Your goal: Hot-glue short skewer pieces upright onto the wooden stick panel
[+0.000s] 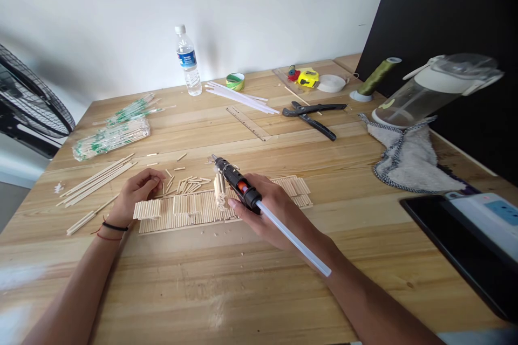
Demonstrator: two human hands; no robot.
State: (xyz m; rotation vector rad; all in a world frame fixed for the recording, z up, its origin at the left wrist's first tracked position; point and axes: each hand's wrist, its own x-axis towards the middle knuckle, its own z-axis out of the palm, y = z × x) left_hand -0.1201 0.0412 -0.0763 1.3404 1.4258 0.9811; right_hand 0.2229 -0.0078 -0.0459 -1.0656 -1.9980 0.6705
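a: what writing shows around the stick panel (208,206)?

b: well beyond it, the water bottle (187,59) wears a blue label with white lettering too small to make out. past its left end, the wrapped packs (113,137) carry green print, also illegible. the ruler (247,123) beyond it has marks too fine to read, and farther off to its right the yellow tape measure (308,78) bears a dark patch i can't decipher

a: and the hands?

b: the right hand (269,202) is over the panel's right half, fingers wrapped round the glue gun (237,180), a clear glue stick (295,239) jutting from its back. that hand hides part of the panel, and the gun's grip is mostly covered

a: the left?

b: the left hand (143,188) is just beyond the panel's left end, beside loose stick pieces (190,185). its fingers are curled, the tips partly hidden, so i can't tell whether they pinch anything

a: what's cut off?

b: the fan (36,91), far left of the panel, and the black tablet (457,248), well to its right, both run out of view
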